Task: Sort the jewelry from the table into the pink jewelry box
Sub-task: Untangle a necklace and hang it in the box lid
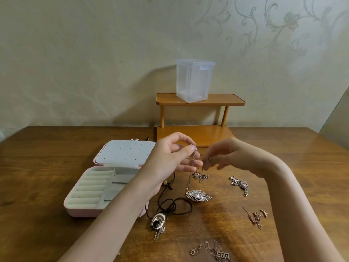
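Note:
The pink jewelry box (83,211) lies open at the left, its white ring rolls and grey dividers showing, its lid (124,153) with small holes laid flat behind. My left hand (170,157) pinches the chain of a necklace whose silver feather pendant (197,195) rests on the table. My right hand (224,156) pinches the same chain a little lower, close to the left fingers. Other pieces lie on the wood: a black cord necklace with an oval pendant (158,220), a chain with number pendant (219,255), two tangled chains (239,184) (255,217).
A small wooden two-tier shelf (200,100) stands at the back centre against the wall, with a clear plastic container (194,81) on its top tier. The brown wooden table (37,167) stretches left and right. My left forearm crosses over the box's right side.

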Tool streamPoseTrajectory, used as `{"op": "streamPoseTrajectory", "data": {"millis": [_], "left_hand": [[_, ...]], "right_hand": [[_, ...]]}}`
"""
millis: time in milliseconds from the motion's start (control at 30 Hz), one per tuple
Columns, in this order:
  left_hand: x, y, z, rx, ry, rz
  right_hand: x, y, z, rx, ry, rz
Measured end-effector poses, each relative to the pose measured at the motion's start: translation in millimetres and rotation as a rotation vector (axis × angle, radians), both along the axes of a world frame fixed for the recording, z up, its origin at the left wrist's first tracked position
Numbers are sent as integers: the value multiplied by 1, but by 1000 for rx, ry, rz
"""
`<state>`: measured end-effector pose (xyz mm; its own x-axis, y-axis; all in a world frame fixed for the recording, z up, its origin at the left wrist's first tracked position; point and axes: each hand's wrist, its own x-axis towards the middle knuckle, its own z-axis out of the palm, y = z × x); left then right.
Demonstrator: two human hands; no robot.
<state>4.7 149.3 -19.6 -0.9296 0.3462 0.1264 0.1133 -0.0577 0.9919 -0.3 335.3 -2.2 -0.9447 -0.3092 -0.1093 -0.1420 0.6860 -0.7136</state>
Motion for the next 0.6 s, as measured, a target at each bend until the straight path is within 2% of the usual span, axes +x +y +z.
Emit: {"op": "streamPoseTrajectory", "data": {"millis": [167, 600], "left_hand": [[2, 0, 3, -74, -1, -53], [3, -4, 7, -34, -49, -66]], "right_hand": [[2, 3, 3, -82, 39, 44], [4, 2, 4, -583, 67, 78]]}}
